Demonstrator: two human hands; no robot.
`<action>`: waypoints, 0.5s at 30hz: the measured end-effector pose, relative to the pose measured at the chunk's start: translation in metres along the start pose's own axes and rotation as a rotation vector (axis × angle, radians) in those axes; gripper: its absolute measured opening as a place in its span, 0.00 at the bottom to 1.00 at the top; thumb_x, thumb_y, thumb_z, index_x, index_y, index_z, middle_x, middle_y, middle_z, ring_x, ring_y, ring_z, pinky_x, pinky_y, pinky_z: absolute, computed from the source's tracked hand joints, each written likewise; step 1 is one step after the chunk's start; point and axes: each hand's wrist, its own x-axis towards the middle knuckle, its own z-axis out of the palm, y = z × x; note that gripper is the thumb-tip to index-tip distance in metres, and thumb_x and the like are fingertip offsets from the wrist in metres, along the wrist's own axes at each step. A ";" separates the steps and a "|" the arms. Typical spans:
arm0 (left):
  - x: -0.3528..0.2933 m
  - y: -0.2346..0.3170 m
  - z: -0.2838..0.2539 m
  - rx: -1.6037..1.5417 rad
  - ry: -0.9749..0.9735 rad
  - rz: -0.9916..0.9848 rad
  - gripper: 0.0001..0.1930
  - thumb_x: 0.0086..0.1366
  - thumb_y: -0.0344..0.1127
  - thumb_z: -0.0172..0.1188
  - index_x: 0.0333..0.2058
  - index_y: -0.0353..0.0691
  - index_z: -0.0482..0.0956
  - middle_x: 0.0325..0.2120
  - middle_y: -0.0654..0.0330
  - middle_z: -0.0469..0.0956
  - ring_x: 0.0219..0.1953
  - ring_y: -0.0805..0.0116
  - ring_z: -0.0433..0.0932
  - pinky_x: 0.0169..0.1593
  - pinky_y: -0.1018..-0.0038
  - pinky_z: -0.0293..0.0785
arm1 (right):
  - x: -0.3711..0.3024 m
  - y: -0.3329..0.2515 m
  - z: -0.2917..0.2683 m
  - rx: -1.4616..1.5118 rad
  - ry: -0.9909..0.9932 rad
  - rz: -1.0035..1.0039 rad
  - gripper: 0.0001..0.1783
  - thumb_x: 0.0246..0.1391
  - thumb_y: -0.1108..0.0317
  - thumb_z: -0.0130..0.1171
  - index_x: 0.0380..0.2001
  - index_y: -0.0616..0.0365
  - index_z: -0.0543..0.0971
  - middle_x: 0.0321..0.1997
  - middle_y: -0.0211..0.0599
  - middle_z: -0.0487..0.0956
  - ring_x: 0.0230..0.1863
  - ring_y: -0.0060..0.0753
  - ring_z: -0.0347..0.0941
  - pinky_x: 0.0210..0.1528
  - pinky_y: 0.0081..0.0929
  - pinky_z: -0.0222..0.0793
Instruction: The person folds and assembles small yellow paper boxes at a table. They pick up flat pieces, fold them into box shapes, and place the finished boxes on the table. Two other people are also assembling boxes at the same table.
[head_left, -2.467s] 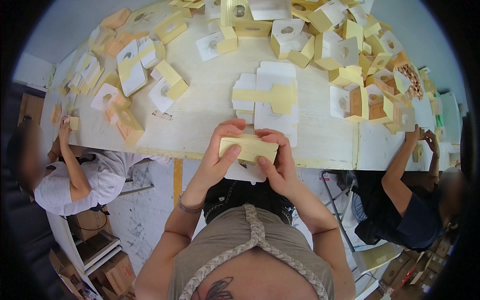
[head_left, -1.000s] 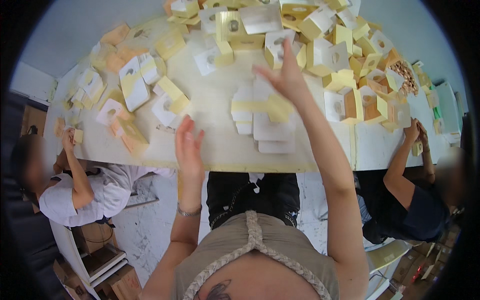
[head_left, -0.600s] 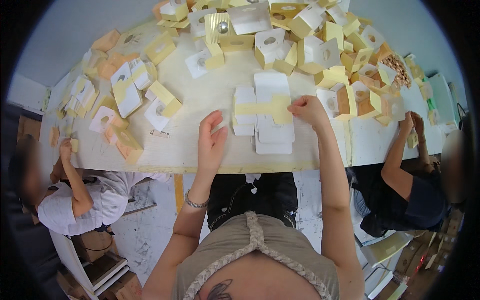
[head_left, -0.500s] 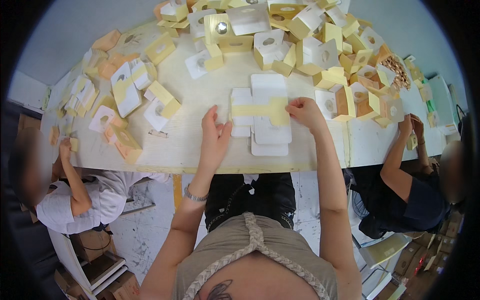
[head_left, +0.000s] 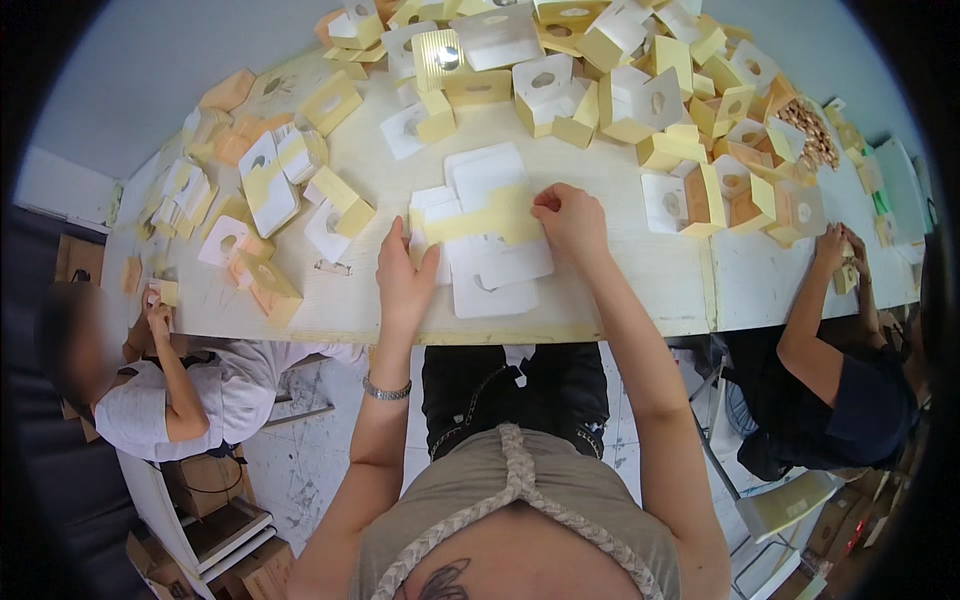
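In front of me on the table lie several flat, unfolded carton blanks (head_left: 490, 268), white with a yellow band across them and slightly fanned out of line. My left hand (head_left: 405, 285) is at their left side, fingers stretched and apart, with the thumb close to the edge; whether it touches cannot be told. At the right edge my right hand (head_left: 573, 225) is closed in a pinch on the yellow part of a carton blank. The fingertips partly hide the edge between them.
Folded yellow and white boxes with oval cutouts (head_left: 545, 95) crowd the far side and right. More boxes and stacked blanks (head_left: 270, 185) stand at the left. Small copper-coloured pieces (head_left: 808, 133) lie far right. A person works at each side, in a white sleeve (head_left: 185, 400) and a dark sleeve (head_left: 850, 410).
The carton blanks have shifted left and turned askew, and their layers are now fanned apart. Both my hands have moved left with them. The whole view has shifted slightly.
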 end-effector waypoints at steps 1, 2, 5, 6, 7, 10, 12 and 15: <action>0.001 0.000 -0.001 0.059 0.010 0.035 0.31 0.58 0.39 0.58 0.55 0.24 0.59 0.50 0.39 0.67 0.53 0.46 0.65 0.56 0.61 0.61 | -0.005 -0.007 -0.006 -0.025 0.041 -0.068 0.08 0.42 0.67 0.63 0.29 0.56 0.80 0.26 0.35 0.80 0.25 0.35 0.76 0.30 0.27 0.71; 0.001 0.000 -0.001 0.116 0.012 0.068 0.31 0.59 0.39 0.58 0.55 0.24 0.59 0.50 0.39 0.67 0.53 0.46 0.65 0.56 0.61 0.61 | -0.014 -0.014 -0.011 -0.053 0.082 -0.130 0.07 0.43 0.68 0.62 0.29 0.54 0.80 0.26 0.34 0.80 0.25 0.36 0.76 0.30 0.28 0.71; 0.005 0.009 0.004 0.103 0.109 0.172 0.28 0.60 0.40 0.56 0.55 0.27 0.62 0.49 0.40 0.68 0.52 0.47 0.67 0.56 0.61 0.62 | -0.028 -0.027 -0.027 0.024 0.129 -0.195 0.05 0.44 0.70 0.62 0.28 0.56 0.80 0.25 0.36 0.81 0.26 0.34 0.77 0.31 0.27 0.71; 0.006 0.014 0.002 0.075 0.096 0.163 0.27 0.60 0.39 0.56 0.54 0.28 0.63 0.49 0.42 0.69 0.52 0.48 0.67 0.55 0.62 0.63 | -0.029 -0.028 -0.030 0.077 0.132 -0.197 0.05 0.44 0.71 0.62 0.27 0.57 0.80 0.25 0.37 0.81 0.26 0.33 0.77 0.32 0.26 0.72; 0.005 0.026 -0.002 0.044 0.080 0.154 0.26 0.60 0.38 0.56 0.54 0.30 0.64 0.49 0.43 0.70 0.52 0.49 0.68 0.55 0.63 0.63 | -0.029 -0.025 -0.030 0.076 0.149 -0.217 0.05 0.44 0.71 0.62 0.27 0.58 0.80 0.25 0.37 0.80 0.26 0.34 0.77 0.32 0.26 0.71; 0.008 0.030 0.001 0.000 0.042 0.158 0.24 0.59 0.35 0.58 0.53 0.33 0.67 0.48 0.46 0.71 0.51 0.53 0.69 0.54 0.65 0.65 | -0.027 -0.010 -0.022 -0.006 0.219 -0.299 0.05 0.44 0.71 0.62 0.27 0.58 0.80 0.25 0.38 0.80 0.25 0.36 0.76 0.32 0.27 0.71; 0.008 0.034 0.001 -0.008 0.024 0.152 0.24 0.58 0.33 0.59 0.52 0.34 0.68 0.47 0.48 0.72 0.50 0.54 0.70 0.53 0.66 0.65 | -0.027 -0.007 -0.013 -0.172 0.294 -0.381 0.05 0.44 0.71 0.62 0.28 0.59 0.79 0.24 0.38 0.79 0.25 0.37 0.75 0.32 0.28 0.71; -0.004 0.047 0.009 -0.044 -0.012 0.105 0.24 0.56 0.31 0.60 0.52 0.34 0.69 0.47 0.49 0.73 0.48 0.55 0.71 0.52 0.67 0.67 | -0.035 -0.025 -0.004 0.116 0.115 -0.255 0.05 0.43 0.72 0.61 0.26 0.59 0.78 0.22 0.38 0.77 0.28 0.40 0.73 0.32 0.29 0.70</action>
